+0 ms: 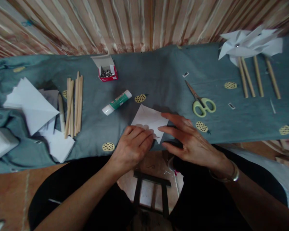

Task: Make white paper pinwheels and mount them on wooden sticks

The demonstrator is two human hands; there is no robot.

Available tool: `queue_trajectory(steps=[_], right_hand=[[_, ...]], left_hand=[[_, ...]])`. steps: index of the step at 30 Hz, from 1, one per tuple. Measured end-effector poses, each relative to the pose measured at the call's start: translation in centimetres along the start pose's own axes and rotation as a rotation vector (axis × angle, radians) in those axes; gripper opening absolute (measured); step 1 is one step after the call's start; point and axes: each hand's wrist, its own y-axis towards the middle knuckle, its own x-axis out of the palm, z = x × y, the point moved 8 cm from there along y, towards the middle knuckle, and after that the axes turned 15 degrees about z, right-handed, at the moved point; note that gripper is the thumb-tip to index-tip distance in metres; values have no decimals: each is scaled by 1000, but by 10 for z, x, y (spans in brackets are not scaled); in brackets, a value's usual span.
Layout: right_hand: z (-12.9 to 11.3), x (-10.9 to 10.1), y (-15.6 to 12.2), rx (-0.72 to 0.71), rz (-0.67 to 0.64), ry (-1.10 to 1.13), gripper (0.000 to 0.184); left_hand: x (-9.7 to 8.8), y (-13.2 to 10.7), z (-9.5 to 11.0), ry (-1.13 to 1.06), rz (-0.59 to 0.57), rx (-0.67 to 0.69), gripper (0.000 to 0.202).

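Note:
A square sheet of white paper (148, 116) lies on the cloth close to the table's front edge, turned cornerwise, with faint crease lines. My left hand (135, 146) is closed over its lower left side, fingers together and curled on the paper; the thumb side is partly hidden. Reaching in from the right, my right hand (188, 138) has its fingers apart, with two fingertips at the paper's right edge. Just beyond the sheet lies a green and white glue stick (117, 102). Scissors with pale green handles (200, 102) rest to the right.
Wooden sticks (74, 107) and stacked white paper squares (36, 107) lie at left. An open red box of metal pins (108, 73) stands further back. Paper pinwheels (249, 45) on sticks lie at far right. A pleated curtain (144, 25) hangs behind the table.

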Motion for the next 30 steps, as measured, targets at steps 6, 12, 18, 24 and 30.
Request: queue_trajectory(steps=[6,12,18,24,30], right_hand=[[-5,1,0,-1,11,-4,31],[-12,-1,0,1,46,49,33],[-19,0,-3,-27,35,52,22],[-16,4,-6,0,52,90,15],[-4,9,-3,158,74,160,11]], left_hand=[[-5,2,-2,-31,47,-35,11],[-13,-1,-8,-81,61,-106,16],[-19,-3,-4,-113,55,-108,15],[-13,-8,6,-101,1,-52,14],[-9,-11,9,-48,-27,-19,12]])
